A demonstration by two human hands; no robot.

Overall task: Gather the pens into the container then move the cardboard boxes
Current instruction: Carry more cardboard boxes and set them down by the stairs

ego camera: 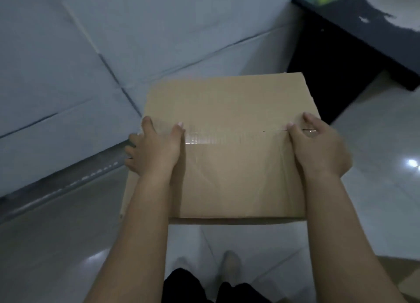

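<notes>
At the far left, a pale wall (68,52) is seen meeting the tiled floor (56,234) along a grey skirting strip. Next, the left hand (154,148) is clamped on the left side of a cardboard box (227,166): its thumb is laid on the top face beside the clear tape (204,137), and its fingers are wrapped over the left edge. The box is closed, taped along its middle seam, and appears to be held in the air above the floor, in front of the body and near the wall; no surface is seen carrying it. Below it, a foot (229,264) is visible on the tiles. Further right, the right hand (318,148) is closed on the box's right side, thumb on top. At the upper right, a dark table (352,30) is seen with something green, too blurred to name, near its far edge. At the lower right corner, part of another brown box (404,277) seems to lie.

No pens or container are shown, so the box-moving step is judged to be in hand. The next move calls for level carrying and a clear spot for setting down.
</notes>
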